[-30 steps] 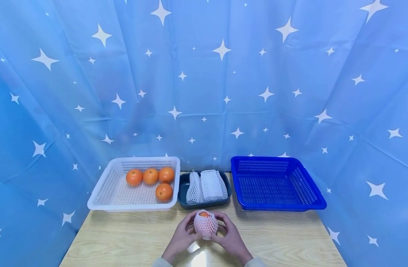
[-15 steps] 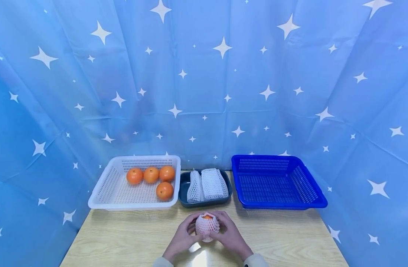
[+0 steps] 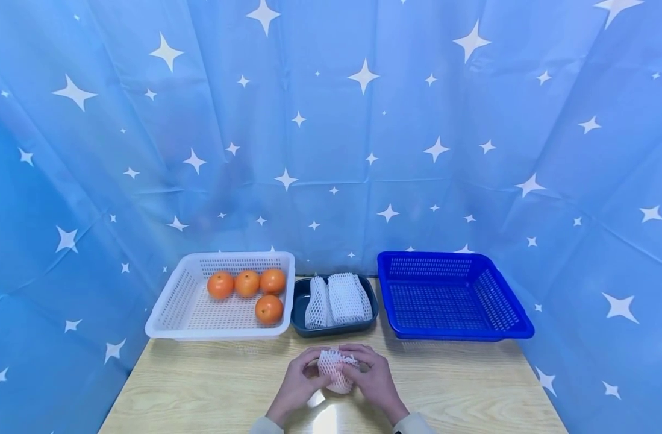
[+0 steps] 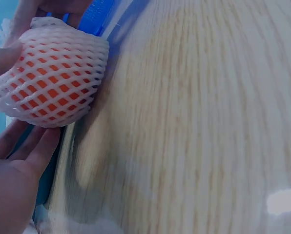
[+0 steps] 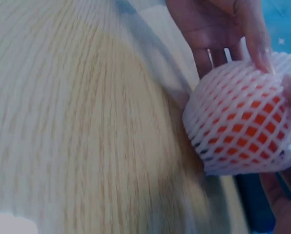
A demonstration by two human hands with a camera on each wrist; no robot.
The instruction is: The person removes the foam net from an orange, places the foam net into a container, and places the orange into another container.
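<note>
In the head view an orange in a white foam net sleeve [image 3: 337, 372] is held just over the near middle of the table. My left hand [image 3: 300, 381] grips it from the left and my right hand [image 3: 375, 378] from the right, thumbs on the near side. The orange skin [image 4: 52, 92] shows through the mesh in the left wrist view. From the right wrist, the netted orange [image 5: 243, 122] appears with fingers on both sides of it. The net's open end, toward the top, is loose and ragged.
A white basket [image 3: 170, 322] at the back left holds several bare oranges [image 3: 268, 309]. Next to it, a dark tray [image 3: 335, 330] carries more foam net sleeves [image 3: 346, 298]. A blue basket [image 3: 444, 307] stands at the back right. A blue star-patterned curtain [image 3: 331, 150] closes off the back and sides.
The netted orange has tilted and the net's end now covers the fruit's top, which was visible before. My right thumb has moved up over the net. Baskets and tray stay put.
</note>
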